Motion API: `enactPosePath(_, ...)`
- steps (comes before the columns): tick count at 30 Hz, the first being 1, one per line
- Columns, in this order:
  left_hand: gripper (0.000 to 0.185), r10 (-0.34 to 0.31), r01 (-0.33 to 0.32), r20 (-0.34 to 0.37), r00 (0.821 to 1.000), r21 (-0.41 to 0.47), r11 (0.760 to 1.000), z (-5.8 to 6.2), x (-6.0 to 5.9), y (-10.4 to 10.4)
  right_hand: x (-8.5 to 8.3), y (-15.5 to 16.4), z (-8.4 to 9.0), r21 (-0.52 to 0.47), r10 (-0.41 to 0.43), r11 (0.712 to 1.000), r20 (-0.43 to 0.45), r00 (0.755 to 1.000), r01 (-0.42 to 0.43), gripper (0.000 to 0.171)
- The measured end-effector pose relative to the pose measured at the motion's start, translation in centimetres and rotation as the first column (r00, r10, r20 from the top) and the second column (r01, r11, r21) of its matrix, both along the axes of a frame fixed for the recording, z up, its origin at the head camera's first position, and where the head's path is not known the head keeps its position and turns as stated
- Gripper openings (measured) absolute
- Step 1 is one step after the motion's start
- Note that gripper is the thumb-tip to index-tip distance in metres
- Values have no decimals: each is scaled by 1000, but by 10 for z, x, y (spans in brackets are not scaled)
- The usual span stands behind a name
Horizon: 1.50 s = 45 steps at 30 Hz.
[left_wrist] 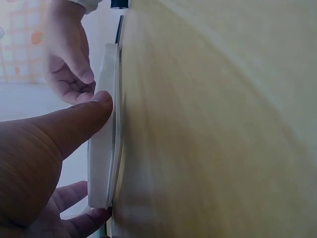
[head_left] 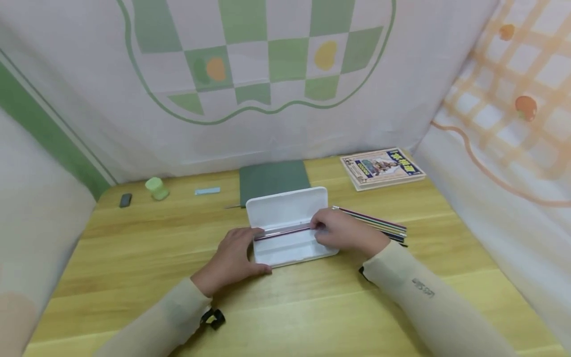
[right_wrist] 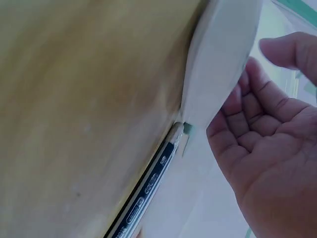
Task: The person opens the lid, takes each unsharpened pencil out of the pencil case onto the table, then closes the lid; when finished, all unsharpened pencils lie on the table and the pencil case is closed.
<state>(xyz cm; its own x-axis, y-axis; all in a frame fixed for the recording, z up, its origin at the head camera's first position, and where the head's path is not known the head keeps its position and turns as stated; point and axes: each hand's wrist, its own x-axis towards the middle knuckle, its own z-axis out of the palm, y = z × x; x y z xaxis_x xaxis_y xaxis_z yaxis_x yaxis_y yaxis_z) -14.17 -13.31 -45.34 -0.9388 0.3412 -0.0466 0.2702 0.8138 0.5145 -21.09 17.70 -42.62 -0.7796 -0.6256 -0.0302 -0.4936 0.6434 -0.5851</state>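
Note:
A white pencil case (head_left: 294,252) lies on the table with its lid tipped up at the back. My left hand (head_left: 238,255) grips its left end, thumb along the front wall and fingers around the back. Inside, near the hinge, a dark red pencil (head_left: 283,233) lies lengthwise. My right hand (head_left: 341,230) reaches over the case's right end, its curled fingers on the pencil's right end and hiding it. In the right wrist view, the right hand's fingers (right_wrist: 247,106) bend behind the case wall, with the thumb close above them.
Several pencils (head_left: 374,221) lie right of the case, partly behind my right forearm. A green notebook (head_left: 274,178) sits behind the lid, a book (head_left: 383,168) at back right. Toward the left are a light blue strip (head_left: 207,191), a green bottle-like object (head_left: 157,189) and a dark eraser-sized block (head_left: 126,200).

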Motion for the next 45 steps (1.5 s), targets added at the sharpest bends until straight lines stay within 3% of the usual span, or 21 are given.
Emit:
enactPosePath(6, 95, 4, -4, 0, 1000, -8, 1000, 1, -1, -1, 0, -9, -2, 41, 36, 999, -13, 999, -35, 20)
enactPosePath(16, 95, 25, -25, 17, 1000, -9, 1000, -3, 0, 1, -2, -18, -6, 124, 47, 991, 45, 998, -52, 16)
enactPosePath(28, 96, 18, -18, 17, 1000, -3, 1000, -2, 1, 2, -4, -20, -6, 96, 42, 994, 154, 987, -57, 7)
enactPosePath(35, 95, 15, -15, 12, 1000, -10, 1000, 0, 1, 2, -4, -20, -6, 97, 26, 994, 167, 986, -42, 5)
enactPosePath(45, 97, 3, -3, 1, 1000, -6, 1000, 1, 1, 1, -5, -15, -5, 25, 35, 999, 189, 981, -40, 5)
